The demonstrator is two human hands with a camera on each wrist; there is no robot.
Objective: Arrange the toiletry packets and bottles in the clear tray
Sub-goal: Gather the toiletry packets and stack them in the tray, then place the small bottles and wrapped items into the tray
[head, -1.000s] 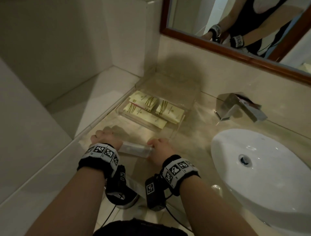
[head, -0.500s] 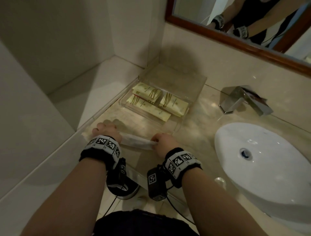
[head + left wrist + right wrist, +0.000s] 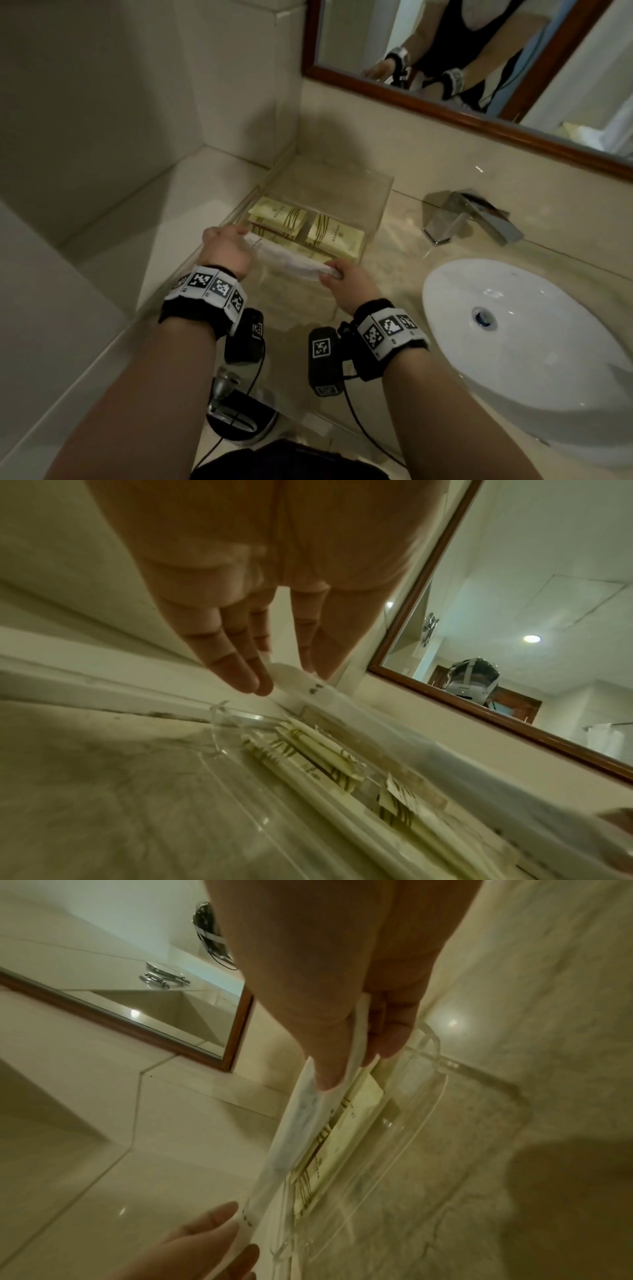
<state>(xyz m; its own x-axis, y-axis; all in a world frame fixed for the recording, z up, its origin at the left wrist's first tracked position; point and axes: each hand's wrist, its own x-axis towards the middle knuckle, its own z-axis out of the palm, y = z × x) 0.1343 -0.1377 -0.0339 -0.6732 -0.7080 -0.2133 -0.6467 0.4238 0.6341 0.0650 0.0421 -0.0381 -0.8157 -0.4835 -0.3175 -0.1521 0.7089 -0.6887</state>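
Observation:
A long white packet is stretched between my two hands, just above the near part of the clear tray. My left hand pinches its left end, and the left wrist view shows the fingertips closed on the packet. My right hand pinches the other end; thumb and fingers clamp the packet in the right wrist view. Several yellow packets lie flat inside the tray, two at the back and a long one under the white packet.
The tray sits in the counter's back left corner against the wall and a raised ledge. A white basin and a chrome tap are to the right. A mirror hangs above. A metal stand is at the counter's front.
Both hands have lifted the white packet off the counter and carried it away from me, from in front of the tray to over its near part.

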